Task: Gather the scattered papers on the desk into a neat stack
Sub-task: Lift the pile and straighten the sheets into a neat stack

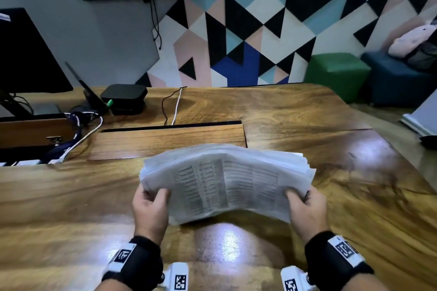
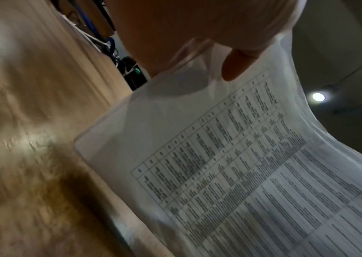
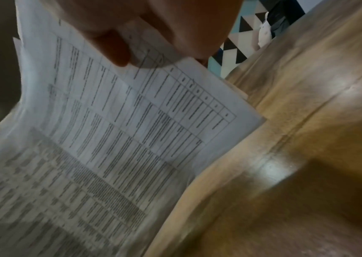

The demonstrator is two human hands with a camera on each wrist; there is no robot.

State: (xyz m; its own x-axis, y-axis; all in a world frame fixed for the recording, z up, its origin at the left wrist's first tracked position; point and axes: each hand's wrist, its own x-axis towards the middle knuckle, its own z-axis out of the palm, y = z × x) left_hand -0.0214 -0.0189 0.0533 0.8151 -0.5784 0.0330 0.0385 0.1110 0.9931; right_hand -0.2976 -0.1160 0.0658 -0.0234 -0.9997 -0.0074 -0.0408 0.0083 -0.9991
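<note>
A stack of printed papers [image 1: 224,179] with tables of text is held above the wooden desk [image 1: 71,208], bowed upward in the middle. My left hand [image 1: 151,201] grips its left edge, thumb on top. My right hand [image 1: 305,203] grips its right edge the same way. In the left wrist view the papers [image 2: 230,165] curve away under my thumb [image 2: 237,67]. In the right wrist view the papers [image 3: 109,130] show slightly offset sheet edges at the corner, below my thumb [image 3: 114,48]. The picture is motion-blurred.
A flush wooden cable hatch [image 1: 165,142] lies in the desk behind the papers. At the back left stand a dark monitor [image 1: 26,54], a black box [image 1: 124,98] and cables [image 1: 82,134]. Green [image 1: 335,73] and blue [image 1: 395,78] stools stand beyond the desk's right corner.
</note>
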